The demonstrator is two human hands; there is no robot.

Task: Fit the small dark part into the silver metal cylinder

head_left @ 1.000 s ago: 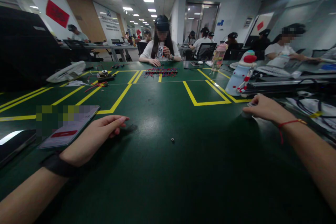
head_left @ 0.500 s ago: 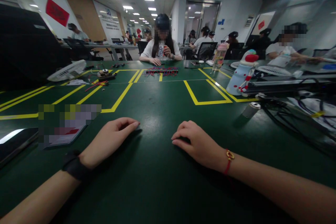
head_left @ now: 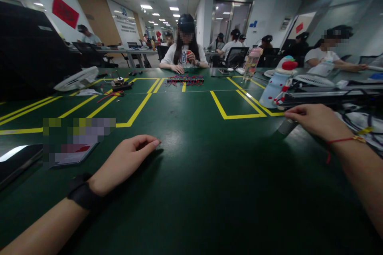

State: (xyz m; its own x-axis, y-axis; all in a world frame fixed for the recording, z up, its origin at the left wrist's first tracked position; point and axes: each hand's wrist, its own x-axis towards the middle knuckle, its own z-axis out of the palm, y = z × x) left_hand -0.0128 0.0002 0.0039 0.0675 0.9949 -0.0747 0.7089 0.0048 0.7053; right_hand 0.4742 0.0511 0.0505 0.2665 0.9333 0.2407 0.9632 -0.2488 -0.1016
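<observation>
My left hand (head_left: 128, 159) rests low over the green table (head_left: 191, 191), thumb and fingertips pinched together. A tiny dark bit shows at the fingertips, too small to name. A black band circles that wrist. On the right, my right hand (head_left: 317, 121) reaches out with its thumb and fingers closed at the top end of a small silver metal cylinder (head_left: 287, 127). The fingers hide that end; its lower part shows beneath them, tilted, at the table surface. A red cord bracelet is on the right wrist.
Behind my right hand stand a light blue bottle (head_left: 271, 89) and black cables (head_left: 356, 121). A phone (head_left: 20, 161) and a blurred-out flat item (head_left: 77, 143) lie left. Yellow tape (head_left: 245, 117) marks the table. A person (head_left: 185, 48) sits opposite, behind bundled red and blue wires (head_left: 185, 80).
My right hand has moved right and away from me, from the table's middle to the silver cylinder, and covers its top. My left hand has stayed nearly still.
</observation>
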